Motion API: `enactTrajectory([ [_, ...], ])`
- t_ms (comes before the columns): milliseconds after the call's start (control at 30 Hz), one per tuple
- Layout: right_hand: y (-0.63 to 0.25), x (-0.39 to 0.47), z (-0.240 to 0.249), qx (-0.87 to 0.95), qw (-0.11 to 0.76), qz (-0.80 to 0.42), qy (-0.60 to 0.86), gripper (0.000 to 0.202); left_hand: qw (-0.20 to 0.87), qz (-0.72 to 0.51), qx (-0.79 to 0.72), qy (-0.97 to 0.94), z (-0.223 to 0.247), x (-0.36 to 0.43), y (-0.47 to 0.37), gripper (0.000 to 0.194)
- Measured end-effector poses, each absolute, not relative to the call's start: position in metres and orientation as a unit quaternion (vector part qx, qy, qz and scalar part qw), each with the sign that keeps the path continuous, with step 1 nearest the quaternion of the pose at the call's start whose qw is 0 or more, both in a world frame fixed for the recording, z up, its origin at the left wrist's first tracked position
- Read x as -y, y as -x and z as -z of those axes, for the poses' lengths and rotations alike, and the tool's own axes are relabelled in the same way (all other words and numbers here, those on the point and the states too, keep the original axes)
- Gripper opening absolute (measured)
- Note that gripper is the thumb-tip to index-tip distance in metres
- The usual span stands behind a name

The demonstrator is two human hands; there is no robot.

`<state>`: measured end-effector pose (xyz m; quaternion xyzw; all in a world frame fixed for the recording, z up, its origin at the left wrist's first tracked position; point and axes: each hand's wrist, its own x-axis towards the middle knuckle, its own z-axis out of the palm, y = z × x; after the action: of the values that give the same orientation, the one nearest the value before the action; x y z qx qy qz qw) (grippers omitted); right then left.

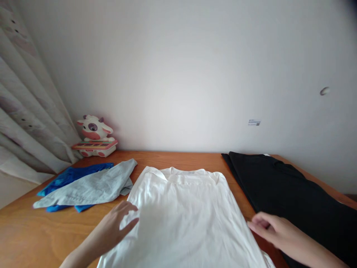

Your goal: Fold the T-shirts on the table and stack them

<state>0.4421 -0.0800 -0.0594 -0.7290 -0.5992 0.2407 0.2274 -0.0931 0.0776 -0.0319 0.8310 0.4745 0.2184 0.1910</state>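
Note:
A white long garment point(189, 219), likely a shirt with its neckline at the far end, lies spread on the wooden table in front of me. Its upper left corner has a folded flap. Over its left edge is my left hand point(118, 225), fingers and thumb apart, holding nothing. My right hand point(275, 230) is beside the garment's right edge, between it and a black garment point(290, 186). Its fingers are loosely curled with a gap to the thumb, and no cloth shows in its grasp. Whether its thumb tip touches the white cloth I cannot tell.
To the left a light grey garment point(92, 188) lies across a blue one point(67, 176). A cow-shaped toy keyboard point(95, 137) stands at the back left by a curtain point(28, 104). The wooden table point(178, 156) meets a white wall point(178, 74) behind.

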Motion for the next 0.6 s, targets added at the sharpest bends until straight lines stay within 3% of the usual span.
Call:
enactTrajectory([
  [100,-0.437,0.018,0.056,0.573,0.24,-0.144,0.77,0.044,0.152,-0.288,-0.555,-0.766,0.046,-0.135,0.078,0.03],
  [167,-0.434,-0.02,0.062,0.583,0.258,-0.07,0.767,0.05,0.118,-0.267,-0.584,-0.758,0.052,-0.166,0.063,0.027],
  [300,-0.431,-0.082,0.071,0.575,0.315,-0.08,0.751,0.062,0.091,-0.235,-0.622,-0.741,0.059,-0.204,0.031,0.031],
  [500,-0.442,-0.112,0.067,0.59,0.352,-0.162,0.709,0.025,0.123,-0.233,-0.681,-0.684,0.066,-0.249,0.014,0.056],
  [600,-0.45,-0.109,0.068,0.578,0.39,-0.196,0.69,0.026,0.169,-0.224,-0.693,-0.664,0.066,-0.266,0.017,0.046],
])
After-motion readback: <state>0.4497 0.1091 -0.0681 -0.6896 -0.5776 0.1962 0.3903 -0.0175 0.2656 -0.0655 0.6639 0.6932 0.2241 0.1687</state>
